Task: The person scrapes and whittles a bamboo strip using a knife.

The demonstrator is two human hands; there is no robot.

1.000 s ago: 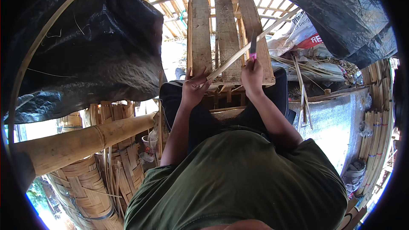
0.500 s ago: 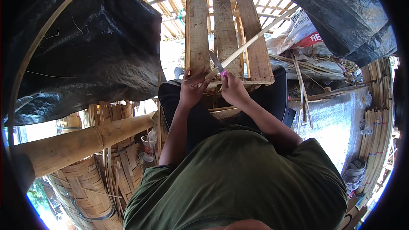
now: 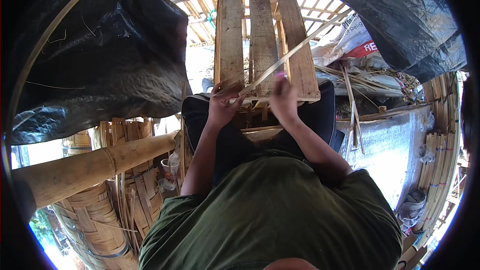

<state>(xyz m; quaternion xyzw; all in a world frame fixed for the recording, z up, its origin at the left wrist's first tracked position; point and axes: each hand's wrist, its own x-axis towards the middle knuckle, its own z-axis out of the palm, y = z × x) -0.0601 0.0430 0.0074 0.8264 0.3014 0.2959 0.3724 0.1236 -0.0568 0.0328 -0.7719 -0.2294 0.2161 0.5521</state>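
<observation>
A short-sleeved dark green shirt (image 3: pixel 272 210) tops black trousers (image 3: pixel 320 120).

Two bare hands (image 3: pixel 223 106) (image 3: pixel 283 103) — one held strip (image 3: pixel 277 64) — three broad planks (image 3: pixel 263 35)

Partial lettering (image 3: pixel 353 29) on white-and-red sack (image 3: pixel 345 44)

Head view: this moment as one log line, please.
left hand: holding pale strip | right hand: gripping pink handle, blurred | strip: slanting over wooden planks
</observation>
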